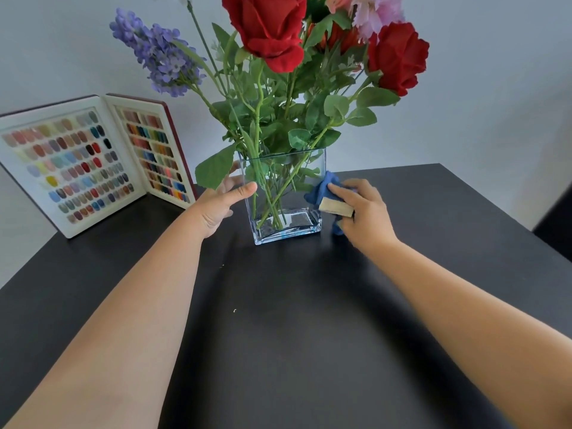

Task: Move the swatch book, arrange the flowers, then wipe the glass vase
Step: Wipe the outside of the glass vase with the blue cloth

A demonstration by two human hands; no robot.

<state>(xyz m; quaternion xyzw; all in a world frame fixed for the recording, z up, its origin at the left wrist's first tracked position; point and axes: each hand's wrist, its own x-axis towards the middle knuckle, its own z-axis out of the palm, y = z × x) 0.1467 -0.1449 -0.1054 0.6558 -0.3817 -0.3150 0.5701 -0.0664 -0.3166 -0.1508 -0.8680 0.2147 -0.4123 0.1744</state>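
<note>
A clear rectangular glass vase (297, 226) stands on the black table (278, 335), filled with red roses (267, 29), a purple flower spike (158, 54), pink blooms and green stems. My left hand (218, 205) grips the vase's left side, thumb across the front glass. My right hand (362, 212) holds a blue cloth (323, 188) with a tan tag pressed against the vase's right wall. The open swatch book (93, 162) leans upright against the wall at the table's back left, showing rows of coloured chips.
A pale wall runs behind the table. The table's right edge drops off near a dark object (557, 224) at far right. Two tiny crumbs (234, 310) lie on the tabletop in front of the vase.
</note>
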